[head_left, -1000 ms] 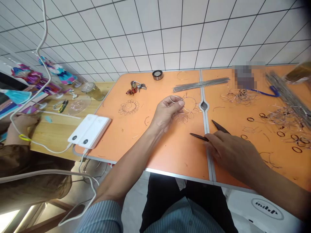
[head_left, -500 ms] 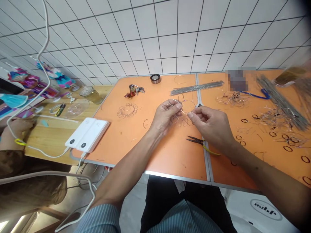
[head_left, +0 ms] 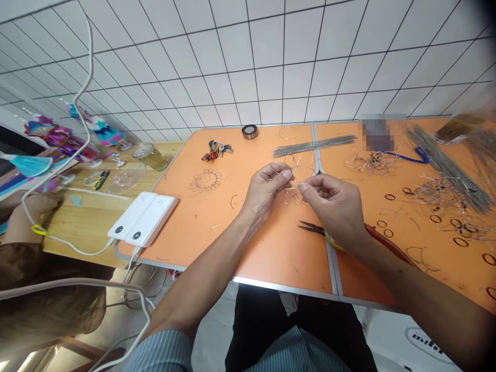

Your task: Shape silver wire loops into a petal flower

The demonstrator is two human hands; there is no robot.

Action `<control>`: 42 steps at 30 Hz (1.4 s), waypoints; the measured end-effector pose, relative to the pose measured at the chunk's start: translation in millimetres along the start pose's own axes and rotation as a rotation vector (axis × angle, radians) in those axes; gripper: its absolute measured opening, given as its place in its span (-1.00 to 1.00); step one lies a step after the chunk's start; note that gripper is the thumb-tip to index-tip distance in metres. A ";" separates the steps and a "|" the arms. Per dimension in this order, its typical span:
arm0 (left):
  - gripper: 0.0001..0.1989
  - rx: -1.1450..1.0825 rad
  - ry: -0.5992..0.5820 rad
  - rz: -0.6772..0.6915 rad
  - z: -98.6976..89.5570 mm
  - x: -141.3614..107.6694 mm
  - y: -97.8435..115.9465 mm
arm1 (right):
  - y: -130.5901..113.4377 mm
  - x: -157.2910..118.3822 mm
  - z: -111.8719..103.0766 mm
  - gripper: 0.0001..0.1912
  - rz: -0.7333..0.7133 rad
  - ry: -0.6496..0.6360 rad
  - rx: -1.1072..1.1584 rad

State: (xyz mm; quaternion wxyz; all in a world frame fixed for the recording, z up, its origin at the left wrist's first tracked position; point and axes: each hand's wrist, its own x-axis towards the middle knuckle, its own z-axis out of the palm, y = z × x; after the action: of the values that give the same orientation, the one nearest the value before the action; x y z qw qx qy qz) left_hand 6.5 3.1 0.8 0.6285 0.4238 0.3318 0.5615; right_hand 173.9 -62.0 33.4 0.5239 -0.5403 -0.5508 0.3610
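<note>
My left hand (head_left: 267,190) pinches a thin wire piece (head_left: 295,196) bent into loops, its fingers and thumb closed on it. Opposite, my right hand (head_left: 332,200) has thumb and fingertips closed on the same wire work. Part of the wire is hidden behind the fingers. Just below the right hand lie needle-nose pliers (head_left: 313,228) with a yellow handle. A red handle (head_left: 389,245) sticks out beside my right forearm, its other end hidden. To the left, a flower-shaped wire ring (head_left: 205,181) lies flat on the orange table (head_left: 271,258).
Behind my hands lie a straight wire bundle (head_left: 314,145) and a tape roll (head_left: 250,132). Tangled wires (head_left: 434,194) and several small dark rings (head_left: 436,218) are on the right. White power banks (head_left: 143,219) sit left. Another person's arm (head_left: 27,212) rests at the far left.
The whole view has shifted slightly. The red handle now shows beside my right forearm, where it was hidden before. Both hands keep their hold on the wire, almost unmoved.
</note>
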 end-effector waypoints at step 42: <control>-0.46 0.069 0.050 0.060 3.1 -3.9 -1.8 | 7.6 0.3 6.7 -0.70 -0.028 0.085 -0.015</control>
State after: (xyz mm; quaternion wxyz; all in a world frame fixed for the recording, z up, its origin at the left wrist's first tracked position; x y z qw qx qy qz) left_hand 9.5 -1.3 0.2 0.5878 0.4411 0.3537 0.5786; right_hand 169.1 -59.4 24.8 0.5476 -0.5513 -0.5382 0.3264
